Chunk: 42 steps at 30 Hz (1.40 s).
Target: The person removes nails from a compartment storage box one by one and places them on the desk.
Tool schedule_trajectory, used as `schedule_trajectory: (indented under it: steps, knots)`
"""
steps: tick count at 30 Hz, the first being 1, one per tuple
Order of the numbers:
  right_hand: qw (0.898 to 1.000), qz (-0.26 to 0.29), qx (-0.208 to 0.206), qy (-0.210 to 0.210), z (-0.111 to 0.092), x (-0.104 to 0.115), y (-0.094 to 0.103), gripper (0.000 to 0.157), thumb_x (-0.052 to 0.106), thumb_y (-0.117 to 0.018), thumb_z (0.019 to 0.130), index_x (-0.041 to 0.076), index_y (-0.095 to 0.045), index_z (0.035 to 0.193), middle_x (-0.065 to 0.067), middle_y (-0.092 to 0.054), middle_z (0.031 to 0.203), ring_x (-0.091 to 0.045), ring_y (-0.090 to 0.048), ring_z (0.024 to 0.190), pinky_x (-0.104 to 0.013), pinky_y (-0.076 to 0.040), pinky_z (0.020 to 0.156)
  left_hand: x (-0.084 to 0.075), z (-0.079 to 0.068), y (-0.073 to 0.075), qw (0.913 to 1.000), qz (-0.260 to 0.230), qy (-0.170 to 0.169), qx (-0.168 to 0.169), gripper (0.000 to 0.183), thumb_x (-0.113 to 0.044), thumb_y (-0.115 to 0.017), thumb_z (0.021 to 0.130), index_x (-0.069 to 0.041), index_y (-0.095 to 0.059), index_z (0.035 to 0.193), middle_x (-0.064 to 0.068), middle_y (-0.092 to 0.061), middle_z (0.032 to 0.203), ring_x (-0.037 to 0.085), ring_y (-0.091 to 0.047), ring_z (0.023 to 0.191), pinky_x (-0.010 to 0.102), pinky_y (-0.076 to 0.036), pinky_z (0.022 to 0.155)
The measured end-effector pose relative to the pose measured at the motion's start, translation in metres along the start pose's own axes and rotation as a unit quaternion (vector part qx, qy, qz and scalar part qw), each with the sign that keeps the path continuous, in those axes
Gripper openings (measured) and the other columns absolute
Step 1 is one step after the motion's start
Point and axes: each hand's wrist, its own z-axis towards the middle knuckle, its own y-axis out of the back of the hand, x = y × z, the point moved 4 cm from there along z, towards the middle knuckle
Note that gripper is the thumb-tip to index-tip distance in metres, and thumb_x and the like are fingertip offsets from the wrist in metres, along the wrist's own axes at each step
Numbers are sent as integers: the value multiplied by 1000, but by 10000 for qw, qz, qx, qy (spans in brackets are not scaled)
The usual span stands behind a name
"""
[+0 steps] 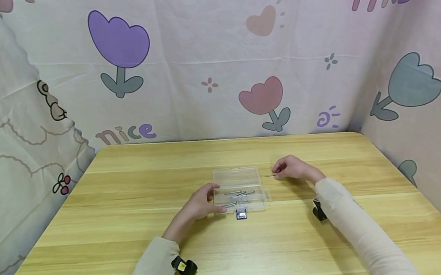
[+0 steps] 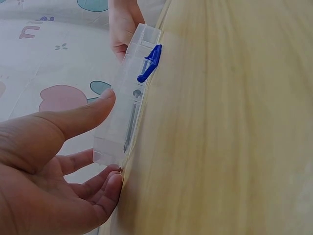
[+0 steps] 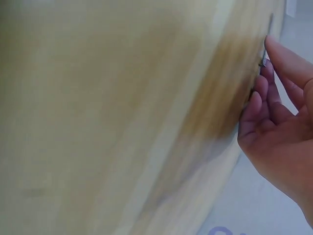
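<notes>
A clear plastic box (image 1: 260, 204) lies on the table with its lid (image 1: 235, 176) folded back. Several metal nails (image 1: 238, 195) lie inside its compartments. My left hand (image 1: 201, 204) holds the box at its left end; in the left wrist view the thumb (image 2: 93, 110) lies along the front side and the fingers curl at the end. To the right of the lid, my right hand (image 1: 295, 168) pinches a single nail (image 1: 270, 175) between thumb and fingertips, its shank pointing left toward the box. The right wrist view shows the nail's head (image 3: 263, 63) by the fingers.
A blue latch (image 1: 241, 213) hangs at the front of the box. The wooden table (image 1: 234, 254) extends around it on all sides. Printed cloth (image 1: 192, 36) hangs behind and beside the table. Each wrist carries a small black camera (image 1: 185, 267).
</notes>
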Motion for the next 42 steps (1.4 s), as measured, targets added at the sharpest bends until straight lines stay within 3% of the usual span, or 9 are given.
schedule_trajectory:
  steps: [5, 9, 12, 18, 23, 29, 36, 42]
  knots:
    - [9993, 349, 86, -47, -4, 2, 6, 18, 10, -72, 86, -2, -69, 99, -7, -67, 90, -16, -58, 80, -28, -48, 71, 2, 1, -1, 10000, 21, -4, 1, 71, -13, -86, 72, -3, -52, 134, 17, -55, 125, 32, -51, 110, 47, -42, 93]
    - [9980, 377, -142, -483, -4, 3, 9, 21, 10, -67, 90, -4, -67, 106, -10, -66, 97, -19, -56, 85, -32, -48, 75, 2, 1, -2, 10000, 7, 29, -6, 72, -13, -86, 72, -3, -52, 135, 16, -55, 125, 31, -51, 109, 46, -43, 92]
    - [9978, 350, -269, -494, -4, 10, 12, 27, 11, -64, 92, -8, -63, 112, -14, -65, 102, -22, -57, 90, -35, -48, 79, 2, 0, -2, 10000, -17, 37, 11, 72, -12, -86, 72, -3, -51, 134, 16, -55, 123, 31, -51, 108, 46, -43, 92]
    - [9993, 208, -304, -45, -3, 31, 10, 25, 7, -65, 91, -9, -65, 111, -14, -68, 103, -23, -61, 94, -33, -49, 81, 2, 0, -2, 10000, -48, 48, 6, 71, -12, -86, 72, -4, -52, 133, 16, -54, 123, 30, -50, 108, 46, -43, 92]
    - [9978, -166, -150, 616, -1, 56, -8, 18, 1, -68, 87, -7, -70, 103, -15, -69, 100, -26, -62, 93, -38, -49, 82, 4, 0, -1, 10000, -64, 69, -16, 70, -12, -86, 71, -4, -52, 132, 16, -54, 124, 31, -50, 109, 47, -42, 92]
    - [9919, -577, 108, 1129, 2, 72, -33, 12, -2, -69, 84, 1, -74, 95, -9, -69, 98, -25, -62, 93, -42, -49, 84, 5, 1, -2, 9999, -86, 78, 10, 70, -13, -86, 72, -4, -52, 132, 16, -54, 124, 31, -50, 108, 47, -42, 92]
    - [9910, -499, 320, 1200, 1, 76, -52, 15, -5, -71, 79, 3, -75, 91, -8, -68, 100, -25, -61, 96, -41, -49, 87, 3, 2, -1, 9999, -118, 22, 42, 70, -12, -86, 71, -3, -52, 132, 16, -54, 124, 31, -50, 109, 47, -42, 92]
    - [9881, -706, 218, 1348, -1, 74, -59, 14, -5, -74, 78, 1, -76, 91, -12, -65, 102, -28, -61, 97, -35, -51, 85, 4, 2, 0, 9999, -127, -10, 45, 71, -12, -86, 71, -3, -51, 132, 16, -54, 124, 32, -50, 109, 48, -42, 93]
